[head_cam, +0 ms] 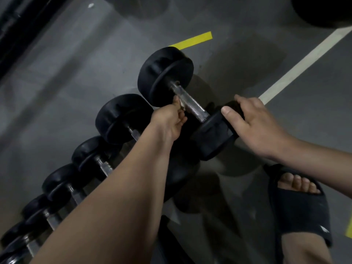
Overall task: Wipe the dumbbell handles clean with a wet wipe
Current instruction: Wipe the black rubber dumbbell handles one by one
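Mid-job I'd guess: left hand (169, 119) pinches the wet wipe (182, 106) on the end dumbbell (165, 73) handle (193, 106), right hand (255, 121) clamps its near head (213, 139), and the row of dumbbells (122, 119) beside it probably comes next.

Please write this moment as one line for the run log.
step: handle wipe | left hand: pinches wet wipe against dumbbell handle | right hand: grips near dumbbell head

At least six dumbbells (165, 75), two hands (169, 121) (255, 121), one wipe (182, 105), one sandal (301, 212)
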A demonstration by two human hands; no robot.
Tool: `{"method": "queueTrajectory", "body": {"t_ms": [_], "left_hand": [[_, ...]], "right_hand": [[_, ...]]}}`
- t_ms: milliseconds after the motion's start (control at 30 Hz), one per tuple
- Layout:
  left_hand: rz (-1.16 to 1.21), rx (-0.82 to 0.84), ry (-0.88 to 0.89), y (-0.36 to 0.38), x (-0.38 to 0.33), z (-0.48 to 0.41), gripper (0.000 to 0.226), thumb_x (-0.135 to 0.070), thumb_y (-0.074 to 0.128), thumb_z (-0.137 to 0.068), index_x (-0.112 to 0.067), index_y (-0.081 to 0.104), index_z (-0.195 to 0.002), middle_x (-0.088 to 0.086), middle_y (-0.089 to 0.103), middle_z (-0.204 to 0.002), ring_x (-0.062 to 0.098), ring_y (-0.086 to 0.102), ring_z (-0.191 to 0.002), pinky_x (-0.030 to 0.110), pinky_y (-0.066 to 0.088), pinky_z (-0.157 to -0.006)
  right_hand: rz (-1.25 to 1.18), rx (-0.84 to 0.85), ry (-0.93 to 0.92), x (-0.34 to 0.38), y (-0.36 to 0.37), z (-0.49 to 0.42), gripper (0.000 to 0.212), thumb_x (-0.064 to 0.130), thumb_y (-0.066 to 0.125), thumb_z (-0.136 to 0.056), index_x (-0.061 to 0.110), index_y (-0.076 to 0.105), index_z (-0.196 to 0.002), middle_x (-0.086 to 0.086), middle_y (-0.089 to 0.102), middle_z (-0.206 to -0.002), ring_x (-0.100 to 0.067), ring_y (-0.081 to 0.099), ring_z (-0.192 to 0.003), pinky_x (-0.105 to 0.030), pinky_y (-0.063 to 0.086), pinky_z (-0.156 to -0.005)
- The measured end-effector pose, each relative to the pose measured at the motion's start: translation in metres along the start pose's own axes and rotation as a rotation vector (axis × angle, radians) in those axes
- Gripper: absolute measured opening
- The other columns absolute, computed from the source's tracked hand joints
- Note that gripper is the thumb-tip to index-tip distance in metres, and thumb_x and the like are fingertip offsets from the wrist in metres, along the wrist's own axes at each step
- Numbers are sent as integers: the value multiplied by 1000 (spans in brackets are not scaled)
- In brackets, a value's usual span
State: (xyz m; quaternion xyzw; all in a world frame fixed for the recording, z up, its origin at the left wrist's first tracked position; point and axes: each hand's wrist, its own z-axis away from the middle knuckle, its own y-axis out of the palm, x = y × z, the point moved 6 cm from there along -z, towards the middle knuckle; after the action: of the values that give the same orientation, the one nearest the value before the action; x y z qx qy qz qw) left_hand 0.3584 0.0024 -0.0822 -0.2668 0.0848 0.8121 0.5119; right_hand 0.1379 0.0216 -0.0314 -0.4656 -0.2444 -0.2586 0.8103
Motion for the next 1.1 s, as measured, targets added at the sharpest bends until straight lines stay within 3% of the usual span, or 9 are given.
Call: {"method": "queueTrajectory", "body": {"t_ms": [100,200,300,433,533,700,833,967,1100], "left_hand": [[90,61,27,-3,0,-3,14,-30,63,-100,-17,65,-96,-4,61,-81,5,55,-73,21,52,-70],[168,96,77,-3,-2,-3,23,-22,65,-99,-10,64,-118,0,71,-103,11,65,-98,25,54,-79],[190,36,165,-4,-2,1,21,-20,72,-94,-9,66,-110,3,74,-98,14,71,-92,29,58,-86],[27,-28,308,-4,-4,9,28,-39,70,-86,-12,69,-93,8,75,-95,24,73,-91,37,60,-86],[-134,4,341,-4,-1,20,22,-31,74,-84,-10,69,-81,15,76,-91,31,74,-91,44,60,-89],[-430,100,305,-2,3,32,29,-34,89,-74,-14,73,-86,3,74,-78,23,73,-75,34,60,-75],[-672,136,321,0,1,37,48,-53,85,-72,-18,74,-102,1,76,-87,22,74,-78,36,62,-79],[-713,81,384,1,-4,35,42,-48,83,-79,-16,70,-103,3,74,-97,23,71,-87,34,59,-85],[-490,-6,377,-4,-2,28,28,-34,87,-77,-13,71,-86,5,74,-86,23,71,-80,36,60,-80]], "right_hand": [[35,-19,-15,4,-1,-1,96,77,20,-84,15,31,-156,-10,35,-155,-24,29,-146,-33,23,-118],[41,-24,-23,6,-2,-1,97,77,20,-82,15,35,-154,-11,37,-154,-24,31,-145,-31,23,-117],[63,-40,-33,9,-4,0,99,77,20,-80,13,37,-153,-12,40,-152,-24,33,-144,-28,22,-115],[113,-17,-25,11,-6,1,100,78,18,-80,13,35,-154,-10,38,-154,-23,31,-145,-31,22,-117],[169,13,-3,12,-7,2,86,73,23,-91,14,36,-154,-12,39,-154,-26,31,-145,-35,24,-117],[225,7,-5,19,-12,0,63,63,29,-99,14,57,-126,-20,53,-130,-35,44,-130,-38,33,-108],[271,-7,-45,28,-18,0,67,63,34,-98,14,57,-138,-16,52,-136,-29,44,-134,-34,32,-111],[266,-38,-88,40,-29,-8,41,54,45,-95,23,69,-108,-4,57,-112,-19,53,-111,-32,40,-97],[311,-15,-139,61,-29,-31,44,42,45,-100,7,66,-85,-12,62,-93,-27,56,-97,-37,45,-83]]}}
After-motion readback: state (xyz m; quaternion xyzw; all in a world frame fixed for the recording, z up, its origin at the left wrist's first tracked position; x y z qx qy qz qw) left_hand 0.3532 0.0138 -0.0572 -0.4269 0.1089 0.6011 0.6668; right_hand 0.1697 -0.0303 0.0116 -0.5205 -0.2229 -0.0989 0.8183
